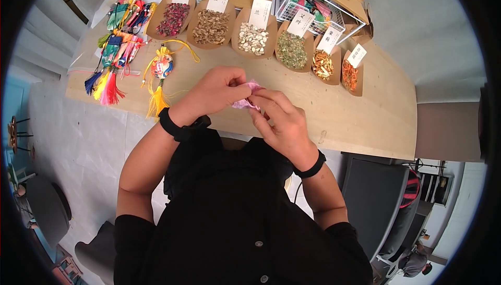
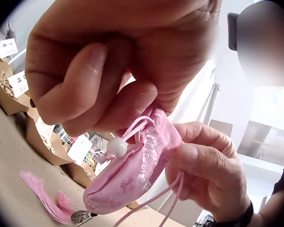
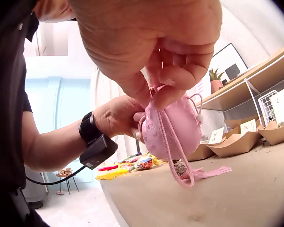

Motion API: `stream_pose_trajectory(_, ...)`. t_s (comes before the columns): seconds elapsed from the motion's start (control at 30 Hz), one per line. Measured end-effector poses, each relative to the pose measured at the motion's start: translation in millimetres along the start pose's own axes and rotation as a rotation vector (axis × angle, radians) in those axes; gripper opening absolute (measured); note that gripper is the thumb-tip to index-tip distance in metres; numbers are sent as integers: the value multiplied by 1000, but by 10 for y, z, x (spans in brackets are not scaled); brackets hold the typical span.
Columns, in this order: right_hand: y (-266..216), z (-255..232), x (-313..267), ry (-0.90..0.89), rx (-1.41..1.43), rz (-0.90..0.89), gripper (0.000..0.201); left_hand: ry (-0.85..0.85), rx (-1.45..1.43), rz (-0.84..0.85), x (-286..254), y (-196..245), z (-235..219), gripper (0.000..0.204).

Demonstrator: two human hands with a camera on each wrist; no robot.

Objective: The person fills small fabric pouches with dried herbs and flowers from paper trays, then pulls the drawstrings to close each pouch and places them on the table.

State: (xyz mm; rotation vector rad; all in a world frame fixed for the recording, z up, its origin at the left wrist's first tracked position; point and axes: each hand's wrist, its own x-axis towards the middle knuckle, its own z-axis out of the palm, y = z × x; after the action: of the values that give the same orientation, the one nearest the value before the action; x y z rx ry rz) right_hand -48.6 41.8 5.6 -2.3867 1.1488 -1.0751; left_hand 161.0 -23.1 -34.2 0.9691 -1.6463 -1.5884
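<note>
A pink embroidered sachet pouch (image 1: pixel 245 102) is held between both hands just above the near part of the table. My left hand (image 1: pixel 211 93) pinches one side of its gathered mouth, the other fingers curled in. On the opposite side, my right hand (image 1: pixel 284 118) pinches the mouth between thumb and fingertips. In the left wrist view, a white bead (image 2: pixel 117 147) hangs on the pouch's drawstring. A loop of pink cord (image 3: pixel 173 146) dangles below the right fingers in the right wrist view. Under the pouch hangs a pink tassel (image 3: pixel 213 173). The pouch's inside is hidden.
Labelled paper trays of dried herbs, among them a tray of green leaves (image 1: pixel 292 50), line the table's back. Colourful tasselled sachets (image 1: pixel 117 50) lie at the left, beside one with a yellow tassel (image 1: pixel 156 102). A white wire basket (image 1: pixel 313 16) stands behind.
</note>
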Motion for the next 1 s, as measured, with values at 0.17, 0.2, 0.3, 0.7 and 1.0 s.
stream_pose_trajectory(0.17, 85, 111, -14, -69, -40, -27, 16, 0, 4, 37, 12, 22, 9, 16)
stream_pose_trajectory(0.2, 81, 145, 4, -63, -32, -40, 15, 29, 56, 47, 2, 24, -10, 17)
stream_pose_trajectory(0.3, 41, 142, 57, -74, 27, 112, 12, 84, -31, 37, -53, 42, -84, 18)
stream_pose_trajectory(0.7, 27, 445, 696, 37, 534, 392, 11, 126, -419, -156, -484, -30, -176, 35)
stream_pose_trajectory(1.0, -45, 557, 951, -6, 633, 414, 16, 181, -552, -170, -405, -102, -192, 21)
